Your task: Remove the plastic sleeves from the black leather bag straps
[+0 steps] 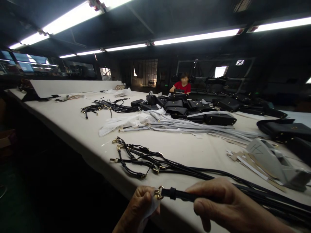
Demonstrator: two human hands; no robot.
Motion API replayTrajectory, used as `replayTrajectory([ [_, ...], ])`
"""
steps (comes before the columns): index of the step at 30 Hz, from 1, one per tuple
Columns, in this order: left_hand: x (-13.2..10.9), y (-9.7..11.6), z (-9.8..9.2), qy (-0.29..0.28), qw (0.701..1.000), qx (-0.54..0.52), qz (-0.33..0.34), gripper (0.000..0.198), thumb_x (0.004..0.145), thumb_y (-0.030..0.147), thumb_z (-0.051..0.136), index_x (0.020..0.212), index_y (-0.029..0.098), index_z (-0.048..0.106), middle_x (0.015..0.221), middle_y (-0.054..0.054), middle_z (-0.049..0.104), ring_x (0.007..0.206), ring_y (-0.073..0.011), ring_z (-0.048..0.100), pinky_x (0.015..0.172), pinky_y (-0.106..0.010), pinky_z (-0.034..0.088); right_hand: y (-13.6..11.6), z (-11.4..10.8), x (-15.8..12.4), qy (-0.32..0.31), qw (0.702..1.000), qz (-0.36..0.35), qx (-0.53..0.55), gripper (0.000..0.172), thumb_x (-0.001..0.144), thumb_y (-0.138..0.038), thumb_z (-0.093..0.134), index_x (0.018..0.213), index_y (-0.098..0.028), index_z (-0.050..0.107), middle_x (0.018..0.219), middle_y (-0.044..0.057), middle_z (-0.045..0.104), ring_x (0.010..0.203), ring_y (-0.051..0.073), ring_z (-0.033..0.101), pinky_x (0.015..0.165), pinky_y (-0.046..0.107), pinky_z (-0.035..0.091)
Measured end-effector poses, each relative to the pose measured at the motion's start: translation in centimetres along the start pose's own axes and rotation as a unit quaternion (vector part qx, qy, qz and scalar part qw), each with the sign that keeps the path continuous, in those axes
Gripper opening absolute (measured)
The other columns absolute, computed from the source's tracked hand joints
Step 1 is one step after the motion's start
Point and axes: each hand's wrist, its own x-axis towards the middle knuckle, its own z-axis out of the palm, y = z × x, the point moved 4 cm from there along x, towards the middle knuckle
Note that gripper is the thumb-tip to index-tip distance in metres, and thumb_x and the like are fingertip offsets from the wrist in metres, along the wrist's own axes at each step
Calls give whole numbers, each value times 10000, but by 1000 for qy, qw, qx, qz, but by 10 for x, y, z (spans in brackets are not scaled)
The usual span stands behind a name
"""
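Observation:
A black strap (178, 194) with a gold metal clasp (159, 193) at its end is stretched between my hands, close to the table's front edge. My left hand (142, 205) is closed on the clasp end, which is partly covered by thin white wrapping (152, 207). Thumb and fingers of my right hand (218, 200) pinch the strap further along. Just beyond lie several more black straps (170, 161) with gold buckles and hooks, running off to the right. Whatever lies under my fingers is hidden.
Plastic-wrapped straps (175, 127) stretch across the table (97, 152). Black bags (177, 106) are heaped behind them. A tape dispenser (272, 161) and paper strips stand at right. Another strap bundle (114, 106) lies further back. A person in red (183, 86) is at the far side.

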Motion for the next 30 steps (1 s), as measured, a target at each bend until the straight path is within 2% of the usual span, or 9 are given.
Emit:
replayTrajectory([
  [5, 9, -2, 1, -46, 997, 51, 20, 650, 599, 744, 750, 539, 99, 690, 477, 1, 449, 469, -76, 293, 493, -244, 165, 0, 3, 1, -5, 1000, -3, 30, 374, 848, -538, 681, 896, -181, 779, 665, 8, 586, 612, 113, 491, 605, 187, 449],
  [9, 10, -3, 8, -65, 997, 43, 5, 629, 587, 716, 777, 551, 92, 716, 487, -12, 466, 475, -84, 321, 501, -247, 205, 5, 2, 6, -4, 1000, -8, 10, 336, 871, -497, 664, 924, -186, 782, 670, 2, 584, 608, 109, 478, 595, 187, 422],
  [14, 10, 5, 4, -66, 995, 71, 8, 554, 581, 632, 834, 657, 86, 775, 568, -45, 553, 543, -106, 405, 531, -238, 250, 7, -7, 14, 9, 988, -7, -151, 247, 926, -380, 593, 939, -216, 777, 665, -3, 634, 595, 116, 524, 566, 192, 393],
  [17, 11, 12, 2, -60, 990, 127, -7, 524, 589, 587, 851, 757, 92, 808, 624, -77, 638, 573, -127, 465, 547, -235, 296, 3, -5, 18, 32, 958, -21, -283, 226, 923, -322, 580, 1013, -251, 775, 688, 6, 696, 602, 137, 595, 580, 210, 400],
  [20, 9, 16, 6, -59, 985, 156, -37, 503, 584, 544, 870, 818, 103, 818, 663, -83, 680, 599, -141, 510, 583, -237, 349, 2, 8, 24, 46, 924, -58, -376, 220, 905, -280, 588, 1011, -283, 781, 788, 22, 756, 702, 178, 671, 648, 232, 418],
  [23, 7, 17, 8, -59, 979, 185, -63, 483, 561, 539, 880, 761, 105, 808, 623, -68, 669, 564, -137, 516, 554, -232, 362, 9, 18, 27, 28, 922, -70, -381, 228, 887, -286, 610, 1047, -307, 770, 925, 33, 770, 847, 213, 692, 725, 240, 436],
  [26, 5, 21, -2, -45, 978, 196, -53, 439, 595, 523, 867, 729, 113, 784, 545, -27, 609, 499, -108, 472, 491, -214, 327, 12, 8, 25, 24, 927, -41, -372, 432, 753, -341, 770, 1181, -348, 711, 1025, 35, 748, 948, 252, 661, 773, 263, 442],
  [28, 4, 25, -15, -28, 977, 209, -40, 423, 627, 511, 855, 745, 112, 776, 532, -13, 586, 480, -91, 441, 471, -203, 306, 12, -5, 21, 12, 937, -5, -350, 473, 696, -355, 814, 1159, -346, 720, 940, 20, 740, 880, 239, 652, 725, 254, 438],
  [30, 2, 27, -25, -15, 974, 224, -33, 428, 644, 512, 844, 762, 107, 775, 545, -17, 590, 484, -86, 434, 464, -196, 298, 10, -16, 17, -11, 956, 32, -290, 334, 757, -357, 758, 1085, -293, 752, 803, 6, 712, 755, 192, 632, 638, 222, 421],
])
